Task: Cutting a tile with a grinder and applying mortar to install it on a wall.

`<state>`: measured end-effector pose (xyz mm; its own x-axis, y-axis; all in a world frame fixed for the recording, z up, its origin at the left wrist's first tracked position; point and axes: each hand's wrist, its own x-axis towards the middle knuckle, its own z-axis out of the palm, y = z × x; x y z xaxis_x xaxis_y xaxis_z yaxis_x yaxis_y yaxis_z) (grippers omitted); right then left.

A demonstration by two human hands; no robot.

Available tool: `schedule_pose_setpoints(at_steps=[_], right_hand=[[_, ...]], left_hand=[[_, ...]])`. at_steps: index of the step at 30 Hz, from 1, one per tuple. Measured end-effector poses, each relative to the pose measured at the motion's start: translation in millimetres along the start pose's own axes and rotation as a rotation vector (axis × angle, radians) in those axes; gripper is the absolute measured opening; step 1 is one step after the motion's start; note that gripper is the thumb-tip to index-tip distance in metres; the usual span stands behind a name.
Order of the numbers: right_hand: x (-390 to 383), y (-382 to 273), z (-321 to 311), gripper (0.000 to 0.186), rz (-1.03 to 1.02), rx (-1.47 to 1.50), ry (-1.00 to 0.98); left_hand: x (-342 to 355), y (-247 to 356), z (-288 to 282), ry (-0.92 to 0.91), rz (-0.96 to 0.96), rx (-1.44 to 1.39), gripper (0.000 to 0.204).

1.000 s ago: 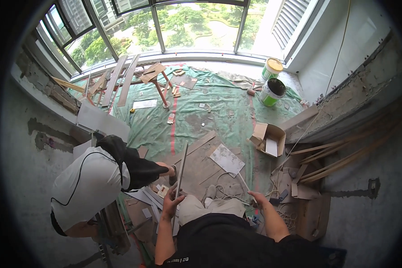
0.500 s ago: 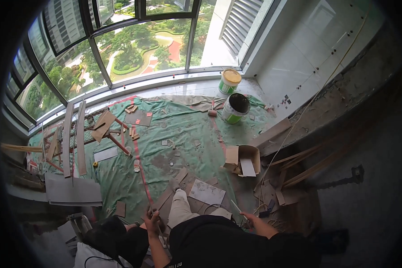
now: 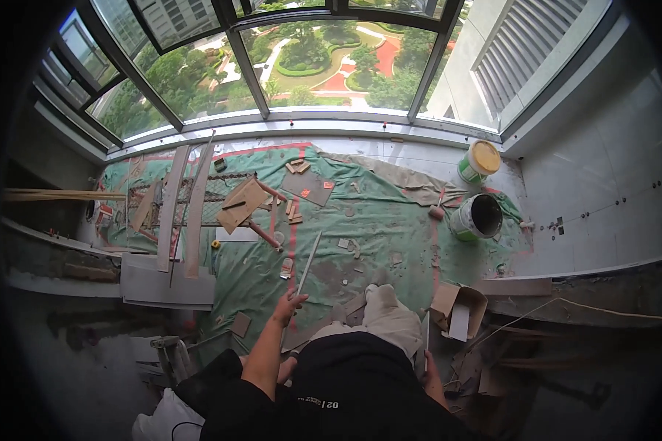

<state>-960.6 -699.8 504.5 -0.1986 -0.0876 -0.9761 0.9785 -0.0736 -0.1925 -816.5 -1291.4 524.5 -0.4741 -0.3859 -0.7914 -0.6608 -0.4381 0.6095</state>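
Note:
My left hand [image 3: 288, 305] is closed round a long thin grey strip [image 3: 311, 257], which angles up and forward over the green floor sheet [image 3: 368, 235]. Lower at right, beside my trouser leg, my right hand [image 3: 429, 364] grips another thin light strip [image 3: 426, 331]; its fingertips are partly hidden. An open cardboard box [image 3: 441, 301] with a white panel inside sits just beyond that hand. Close at my lower left, mostly hidden by my arm and body, is a co-worker [image 3: 198, 382] in dark and white clothing.
A rack [image 3: 268, 192] bearing boards [image 3: 173, 206] stands at the left, near grey panels [image 3: 162, 290]. Two buckets [image 3: 474, 217] and a roller [image 3: 438, 211] are at right. A cord [image 3: 610, 311] crosses there. Windows span the far side; scraps lie over the sheet.
I have moved forward, one foot stepping onto the green sheet, both strips still in my hands. The rack, buckets and box sit differently in view, and the co-worker has slid down out of sight more.

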Motion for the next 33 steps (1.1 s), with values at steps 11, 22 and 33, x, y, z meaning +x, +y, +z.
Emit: schedule_pose_setpoints(at_steps=[11,22,33], right_hand=[[168.2,-319.9,139.6,0.093,0.309,-0.479,-0.091],[152.6,-680.6,421.7,0.092,-0.237,-1.206,-0.548],[164.0,-778.5,743.2,0.055,-0.593,-1.732,-0.516]], left_hand=[[35.7,59.6,47.7,0.166,-0.236,-0.176,0.097],[115.9,84.1,184.1,0.419,-0.124,-0.668,0.075],[227.3,225.0,191.4,0.528,-0.049,-0.938,0.093]])
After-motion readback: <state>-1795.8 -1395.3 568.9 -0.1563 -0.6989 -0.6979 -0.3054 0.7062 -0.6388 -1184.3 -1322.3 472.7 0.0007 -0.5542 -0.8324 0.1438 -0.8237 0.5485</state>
